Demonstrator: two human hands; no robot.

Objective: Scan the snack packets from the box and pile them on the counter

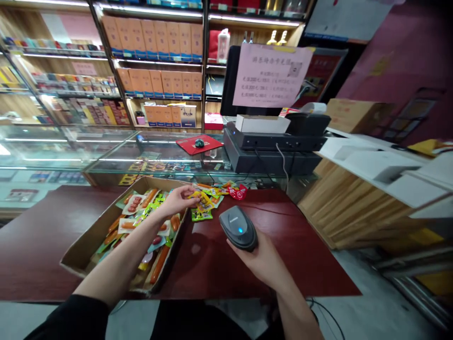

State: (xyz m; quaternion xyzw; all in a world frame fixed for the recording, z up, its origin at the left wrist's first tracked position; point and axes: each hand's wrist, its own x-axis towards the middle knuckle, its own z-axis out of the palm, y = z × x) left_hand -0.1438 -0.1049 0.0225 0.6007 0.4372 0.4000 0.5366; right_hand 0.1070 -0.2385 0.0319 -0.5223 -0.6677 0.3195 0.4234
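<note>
While on the dark-red surface [300,248] a cardboard sausage box [97,236] lies under the outstretched left forearm [123,255], the right grip [264,259] wraps a stiff, probably light barcode scanner [238,226] in mid-air, and the left grip [179,200] pinches a yellow packet [204,202], likely slippery, best edge-held, beside the box.

carton [92,230] — left on table [300,250] | scanner [238,227] — right of carton | packets [202,215] behind scanner | counter [159,144] behind table

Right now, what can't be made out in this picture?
Head view:
Print on the yellow packet in the left hand: too small, blurred.
Underside of the scanner in the right hand: turned away.
Box: part hidden behind the left forearm.
Monitor: part behind pink sign.
</note>
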